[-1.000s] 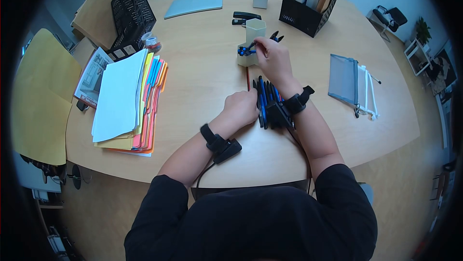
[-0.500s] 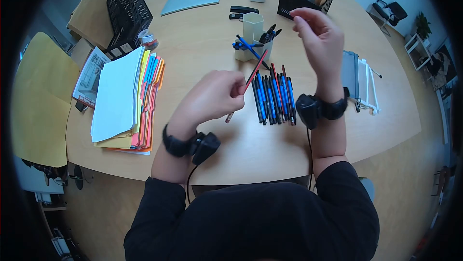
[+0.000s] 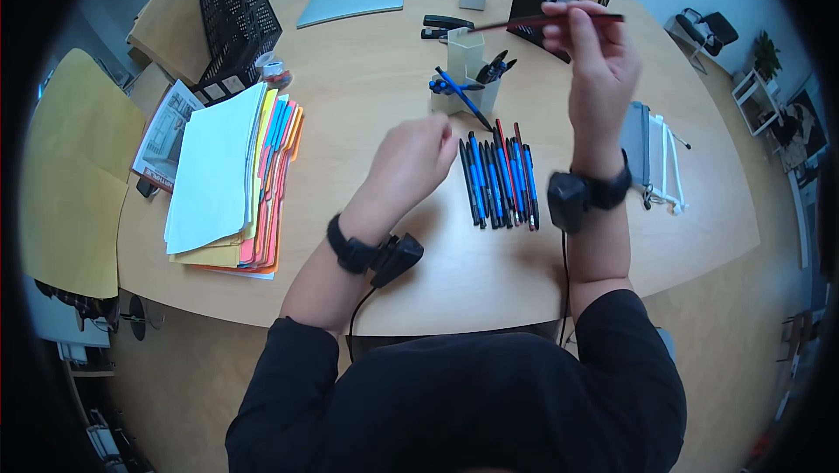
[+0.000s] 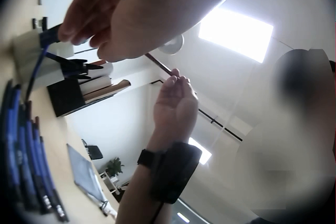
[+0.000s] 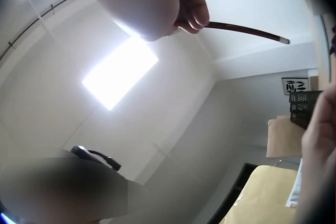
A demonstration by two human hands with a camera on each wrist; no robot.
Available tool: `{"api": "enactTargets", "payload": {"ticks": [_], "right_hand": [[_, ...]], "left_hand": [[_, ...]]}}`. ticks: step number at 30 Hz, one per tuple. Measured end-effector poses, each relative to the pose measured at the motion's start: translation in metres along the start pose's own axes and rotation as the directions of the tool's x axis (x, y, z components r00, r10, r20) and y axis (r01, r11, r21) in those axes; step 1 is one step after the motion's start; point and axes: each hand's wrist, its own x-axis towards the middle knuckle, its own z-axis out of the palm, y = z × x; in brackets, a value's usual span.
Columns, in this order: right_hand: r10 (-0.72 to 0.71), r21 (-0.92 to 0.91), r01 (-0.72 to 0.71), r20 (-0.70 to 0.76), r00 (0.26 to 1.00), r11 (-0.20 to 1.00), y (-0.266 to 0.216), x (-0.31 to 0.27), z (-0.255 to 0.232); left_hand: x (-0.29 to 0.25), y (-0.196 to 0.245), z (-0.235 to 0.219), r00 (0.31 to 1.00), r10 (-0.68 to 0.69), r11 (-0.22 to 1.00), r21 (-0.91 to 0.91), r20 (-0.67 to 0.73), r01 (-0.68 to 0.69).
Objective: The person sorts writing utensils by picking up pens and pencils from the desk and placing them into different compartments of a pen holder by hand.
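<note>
Raised above the right side of the table, my right hand (image 3: 603, 66) pinches a red-and-black pencil (image 3: 511, 24) between thumb and fingers. The pencil lies nearly level, one end pointing left over the pen holder (image 3: 465, 49). My left hand (image 3: 411, 158) hovers left of a row of blue, black and red pens and pencils (image 3: 498, 177), its fingers loosely bent with nothing in them. The pale hexagonal holder has black pens (image 3: 496, 65) in its right cup and dark-blue ones in the left. A blue pen (image 3: 463, 99) slants across its front.
Left stands a stack of papers and coloured folders (image 3: 218, 180), with a roll of tape (image 3: 273, 69) behind. A stapler (image 3: 448, 23), closed laptop (image 3: 350, 4) and black file box (image 3: 529, 14) sit at the back. A mesh pouch (image 3: 642, 149) lies right.
The pencil has passed from my left hand to my right, after the right hand left the holder and rose rightward. The blue pen now leans across the holder's front.
</note>
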Motion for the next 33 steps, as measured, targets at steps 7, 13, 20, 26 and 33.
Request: {"api": "enactTargets", "payload": {"ticks": [7, 13, 20, 26, 33], "right_hand": [[0.289, -0.719, -0.061, 0.198, 0.937, 0.692, 0.108, 0.040, 0.000], [0.368, -0.797, -0.007, 0.270, 0.890, 0.604, 0.112, 0.027, 0.001], [0.094, -0.769, 0.268, 0.390, 0.916, 0.581, 0.072, 0.009, 0.041], [0.584, -0.855, 0.376, 0.519, 0.624, 0.357, 0.145, 0.016, 0.073], [0.332, -0.769, 0.347, 0.571, 0.751, 0.537, 0.123, 0.020, 0.058]], "left_hand": [[-0.001, -0.030, 0.063, 0.786, -0.257, 0.943, -0.033, 0.563, 0.332], [0.001, -0.026, 0.058, 0.741, -0.315, 0.944, 0.119, 0.594, 0.306], [0.004, -0.024, 0.052, 0.714, -0.331, 0.939, 0.142, 0.616, 0.313], [-0.004, -0.025, 0.060, 0.813, -0.329, 0.944, 0.186, 0.481, 0.272], [-0.003, -0.029, 0.060, 0.786, -0.314, 0.948, 0.137, 0.533, 0.286]]}}
